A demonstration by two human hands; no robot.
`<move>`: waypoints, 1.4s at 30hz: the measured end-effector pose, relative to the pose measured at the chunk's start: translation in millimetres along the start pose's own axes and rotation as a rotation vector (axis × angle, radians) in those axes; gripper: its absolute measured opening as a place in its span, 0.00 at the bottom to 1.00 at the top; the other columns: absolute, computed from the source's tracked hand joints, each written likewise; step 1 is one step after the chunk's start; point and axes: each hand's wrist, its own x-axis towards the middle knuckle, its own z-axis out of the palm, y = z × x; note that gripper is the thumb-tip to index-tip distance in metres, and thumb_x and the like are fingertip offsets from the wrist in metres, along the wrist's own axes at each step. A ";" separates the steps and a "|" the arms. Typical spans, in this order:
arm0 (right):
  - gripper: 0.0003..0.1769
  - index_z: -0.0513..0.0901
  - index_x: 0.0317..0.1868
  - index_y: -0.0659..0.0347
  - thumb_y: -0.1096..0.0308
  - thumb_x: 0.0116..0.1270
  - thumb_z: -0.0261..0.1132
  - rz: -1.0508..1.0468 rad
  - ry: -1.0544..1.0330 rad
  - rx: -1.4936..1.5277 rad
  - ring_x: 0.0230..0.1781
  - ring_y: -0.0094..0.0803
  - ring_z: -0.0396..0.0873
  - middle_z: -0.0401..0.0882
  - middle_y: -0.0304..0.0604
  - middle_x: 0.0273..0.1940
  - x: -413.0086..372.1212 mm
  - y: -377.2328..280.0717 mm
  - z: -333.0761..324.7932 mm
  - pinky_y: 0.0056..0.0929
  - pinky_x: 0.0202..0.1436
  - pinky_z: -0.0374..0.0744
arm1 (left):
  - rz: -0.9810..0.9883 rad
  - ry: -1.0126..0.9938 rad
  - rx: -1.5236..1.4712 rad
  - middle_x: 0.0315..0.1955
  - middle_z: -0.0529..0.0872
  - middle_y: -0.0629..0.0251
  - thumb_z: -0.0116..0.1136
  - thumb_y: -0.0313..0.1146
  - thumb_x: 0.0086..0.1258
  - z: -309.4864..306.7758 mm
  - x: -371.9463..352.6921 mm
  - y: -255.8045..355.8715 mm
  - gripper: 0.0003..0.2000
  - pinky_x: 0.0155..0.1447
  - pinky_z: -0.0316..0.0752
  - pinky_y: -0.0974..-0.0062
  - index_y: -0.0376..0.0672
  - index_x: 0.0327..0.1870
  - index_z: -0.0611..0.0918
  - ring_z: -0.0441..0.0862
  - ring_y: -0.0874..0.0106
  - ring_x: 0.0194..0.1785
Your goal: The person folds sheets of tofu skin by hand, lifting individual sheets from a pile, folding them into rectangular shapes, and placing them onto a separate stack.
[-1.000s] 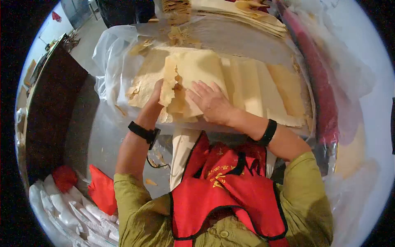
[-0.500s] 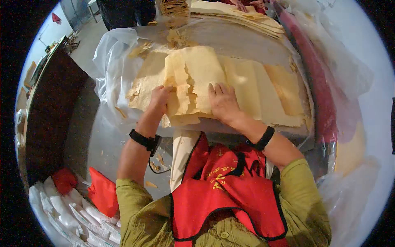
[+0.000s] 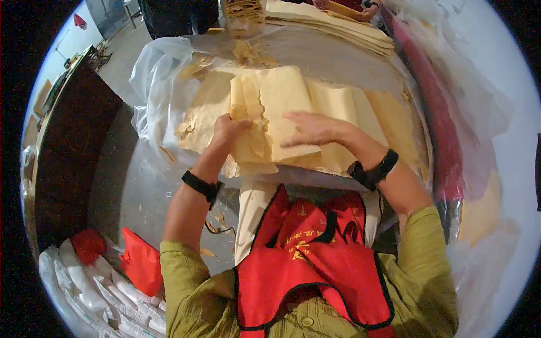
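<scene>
Yellowish thin sheets [image 3: 338, 107] lie spread on the table, with a folded piece [image 3: 285, 93] on top that has a ragged tear down its left part. My left hand [image 3: 232, 128] grips the rolled left edge of that folded piece, fingers closed round it. Over the right part of the same piece is my right hand [image 3: 307, 128], slightly blurred, its fingers stretched out and nothing held in them. Whether its palm touches the sheet I cannot tell.
Clear plastic [image 3: 147, 79] hangs at the table's left edge. A stack of sheets [image 3: 332, 23] lies at the back, near a co-worker's hands [image 3: 369, 12]. A dark red roll [image 3: 431, 112] runs along the right. White sacks [image 3: 84, 284] are at lower left.
My right hand has turned sideways and its fingers have straightened. My left hand has moved slightly right, and the left edge of the piece is now rolled inward.
</scene>
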 end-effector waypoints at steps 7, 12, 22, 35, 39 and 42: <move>0.50 0.49 0.68 0.54 0.33 0.53 0.54 0.148 -0.022 -0.239 0.69 0.49 0.38 0.41 0.54 0.68 30.1 12.6 5.0 0.59 0.65 0.44 | 0.036 -0.039 0.069 0.33 0.82 0.58 0.60 0.27 0.55 0.2 -11.2 10.5 0.15 0.38 0.78 0.68 0.30 0.42 0.76 0.81 0.66 0.32; 0.48 0.51 0.67 0.55 0.33 0.53 0.52 0.159 0.019 -0.321 0.69 0.49 0.40 0.43 0.54 0.68 32.1 20.7 19.3 0.60 0.64 0.44 | 0.211 -0.038 0.248 0.35 0.81 0.54 0.63 0.34 0.54 12.3 -15.9 29.7 0.21 0.37 0.77 0.73 0.31 0.47 0.76 0.81 0.69 0.34; 0.31 0.61 0.62 0.53 0.53 0.58 0.51 -0.069 0.338 -0.440 0.68 0.49 0.45 0.53 0.49 0.65 59.9 94.4 87.4 0.69 0.61 0.38 | 0.671 -0.123 0.535 0.62 0.54 0.40 0.55 0.50 0.59 77.2 4.4 10.8 0.30 0.67 0.50 0.61 0.41 0.60 0.68 0.51 0.49 0.67; 0.32 0.59 0.64 0.50 0.45 0.63 0.45 0.015 0.190 0.384 0.66 0.38 0.48 0.57 0.42 0.64 34.1 86.7 78.9 0.44 0.68 0.43 | 0.584 0.104 0.919 0.61 0.61 0.49 0.40 0.50 0.66 140.6 2.4 18.0 0.23 0.58 0.44 0.34 0.48 0.57 0.69 0.51 0.42 0.65; 0.30 0.60 0.63 0.53 0.49 0.63 0.48 -0.106 0.333 0.819 0.63 0.39 0.56 0.60 0.44 0.62 52.3 105.4 97.8 0.35 0.68 0.49 | 0.522 0.104 0.926 0.61 0.61 0.50 0.39 0.51 0.66 144.1 2.9 20.6 0.23 0.60 0.43 0.35 0.49 0.58 0.68 0.51 0.44 0.65; 0.31 0.61 0.62 0.56 0.51 0.62 0.51 -0.056 0.244 0.565 0.62 0.41 0.58 0.61 0.47 0.61 50.5 102.6 90.6 0.31 0.67 0.53 | 0.544 0.096 0.928 0.60 0.61 0.50 0.39 0.50 0.67 141.2 4.7 16.7 0.22 0.60 0.42 0.36 0.49 0.57 0.68 0.51 0.45 0.65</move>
